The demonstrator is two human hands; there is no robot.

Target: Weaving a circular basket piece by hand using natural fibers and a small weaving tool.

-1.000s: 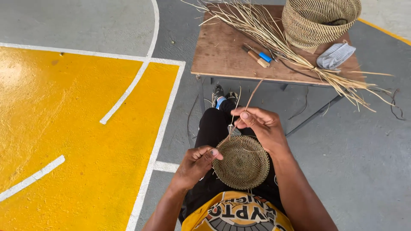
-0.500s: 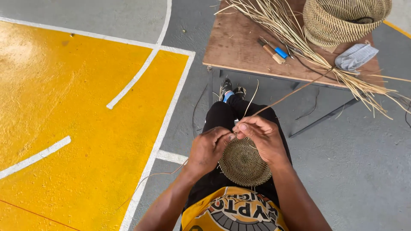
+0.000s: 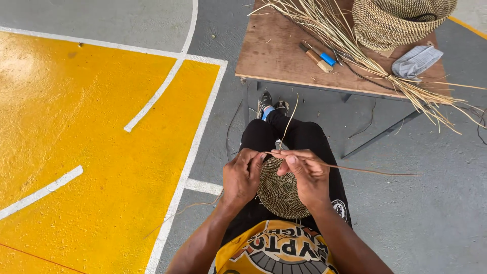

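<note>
**A:** What do you have in the head view?

**B:** I'm looking straight down at a seated person's lap; a round woven disc (image 3: 280,192), dark olive and tightly coiled, lies on the black trousers, close to the body; the left hand (image 3: 242,176) clasps its left edge, fingers curled over the rim; the right hand (image 3: 303,172) covers its right upper part, and its fingers pinch a long thin straw strand (image 3: 365,170) which runs out to the right, nearly level, over the grey floor (image 3: 436,213).

**A:** So both hands are closed on something?

**B:** Yes; the left is closed on the disc, the right is closed on the strand while also resting on the disc; the two hands nearly meet at the disc's far edge; a second thin straw rises from there toward the far side, between the knees.

**A:** And around them?

**B:** Far and to the right stands a low wooden table (image 3: 274,56); a bundle of pale straw (image 3: 355,45) lies across it slantwise, its ends hanging off the right edge; a large woven basket (image 3: 395,23) sits at the far right corner, partly cut off by the frame; a grey cloth (image 3: 416,60) lies just beside it; a wooden-handled tool (image 3: 315,57) and a blue-handled one (image 3: 324,57) lie side by side against the straw; to the left the floor is painted yellow (image 3: 76,127) with white lines.
</note>
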